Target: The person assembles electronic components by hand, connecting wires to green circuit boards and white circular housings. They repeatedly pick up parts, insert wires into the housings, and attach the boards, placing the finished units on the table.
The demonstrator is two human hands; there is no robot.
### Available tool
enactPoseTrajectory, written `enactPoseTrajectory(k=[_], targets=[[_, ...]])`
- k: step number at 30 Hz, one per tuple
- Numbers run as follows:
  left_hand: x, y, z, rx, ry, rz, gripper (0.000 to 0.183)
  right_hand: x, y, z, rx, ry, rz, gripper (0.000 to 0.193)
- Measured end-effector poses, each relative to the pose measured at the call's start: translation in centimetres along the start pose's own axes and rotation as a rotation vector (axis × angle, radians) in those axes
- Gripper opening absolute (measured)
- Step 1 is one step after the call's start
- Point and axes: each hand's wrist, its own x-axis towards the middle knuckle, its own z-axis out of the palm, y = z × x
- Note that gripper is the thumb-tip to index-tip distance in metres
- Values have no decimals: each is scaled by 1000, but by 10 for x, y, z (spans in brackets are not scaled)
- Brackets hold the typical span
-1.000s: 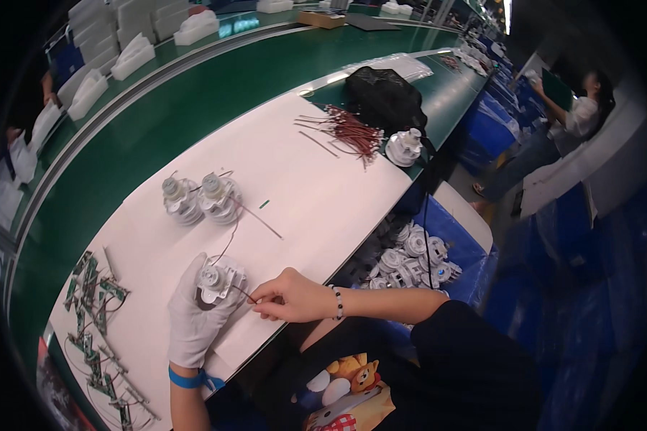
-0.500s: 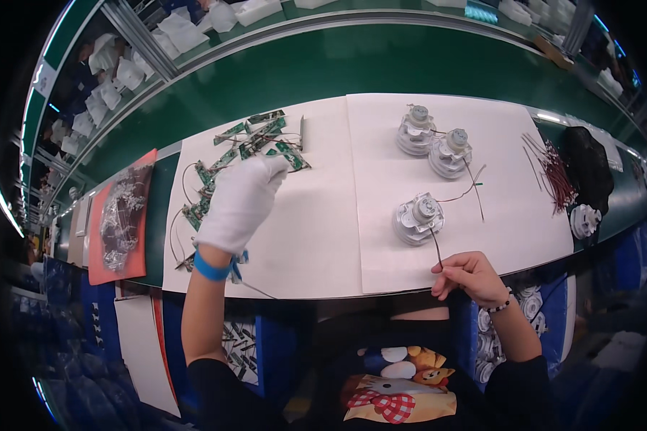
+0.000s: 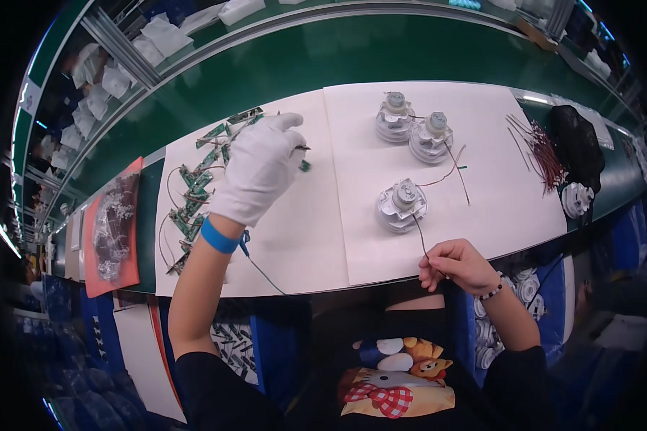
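Note:
My left hand (image 3: 260,167), in a white glove with a blue wrist strap, is closed at the right side of a pile of green circuit boards (image 3: 194,188). A small green circuit board (image 3: 305,165), blurred and mostly hidden by the glove, sticks out past its fingers. My bare right hand (image 3: 459,267) pinches the end of a thin dark wire (image 3: 420,237) at the front edge of the table. That wire runs up to the nearest white round motor unit (image 3: 401,207). Behind it, two similar motor units (image 3: 394,118) stand side by side, with loose wires to their right.
White sheets (image 3: 295,251) cover the work table. On the right lie a bundle of dark red wires (image 3: 545,161), a black bag (image 3: 576,147) and another white unit (image 3: 576,200). An orange sheet with a clear bag of parts (image 3: 115,230) lies left. Blue bins (image 3: 274,352) sit below.
My left hand has lifted and shifted right from the boards, with a circuit board now showing at its fingers. My right hand still pinches the wire. The whole view has shifted slightly.

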Motion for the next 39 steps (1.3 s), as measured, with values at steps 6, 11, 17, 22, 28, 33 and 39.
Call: enactPoseTrajectory(k=[6,11,17,22,28,33,39], targets=[[8,7,-28,-71,391,-105,8,6,0,7,-2,-23,26,19],[12,9,-44,55,540,-101,12,5,3,6,19,-5,24,19],[5,-17,-53,88,606,-303,12,8,-2,8,12,26,79,15],[0,-45,-49,186,424,-399,13,6,0,4,1,9,51,17],[-7,-58,-49,-530,211,-916,11,9,1,8,-6,26,48,16],[-19,-54,-46,-314,152,-959,17,9,-2,10,-48,25,84,16],[-31,-50,-42,-460,69,-821,12,8,-3,12,-114,105,106,16]])
